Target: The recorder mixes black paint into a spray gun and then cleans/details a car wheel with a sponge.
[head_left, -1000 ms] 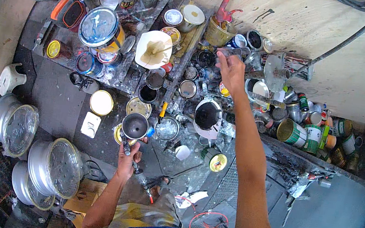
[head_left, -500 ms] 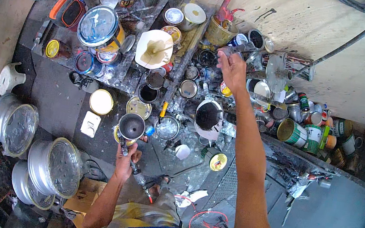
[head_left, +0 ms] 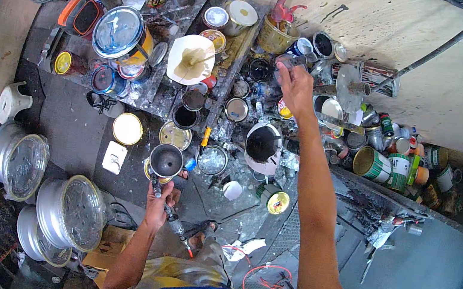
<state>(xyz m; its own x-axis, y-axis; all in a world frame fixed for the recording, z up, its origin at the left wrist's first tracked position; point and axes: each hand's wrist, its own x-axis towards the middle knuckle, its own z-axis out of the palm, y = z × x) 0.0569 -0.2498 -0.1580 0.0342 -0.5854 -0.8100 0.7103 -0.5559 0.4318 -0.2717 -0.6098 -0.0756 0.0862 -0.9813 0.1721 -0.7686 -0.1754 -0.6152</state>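
My left hand (head_left: 157, 208) is closed round the handle of a spray gun (head_left: 177, 228). The gun's round dark cup (head_left: 166, 161) is uncapped and faces up. Out over the far side of the bench, my right hand (head_left: 296, 88) is curled with its fingertips on a small dark, greyish, partly see-through thing (head_left: 288, 63) that I cannot make out. Left of that hand stands a can with black contents (head_left: 259, 70). Below it, a white paper funnel (head_left: 263, 148) stained black inside sits near the bench's front edge.
Paint cans crowd the bench, among them a large blue-lidded can (head_left: 117, 32) and a white paper funnel with beige paint (head_left: 191, 59). Silver wheel rims (head_left: 72, 211) stand at lower left, near a white stool (head_left: 14, 102). A red hose (head_left: 267, 280) lies on the floor.
The view has shifted slightly, so bench things appear a little further left. Both hands stay in nearly the same places, the left still gripping the spray gun.
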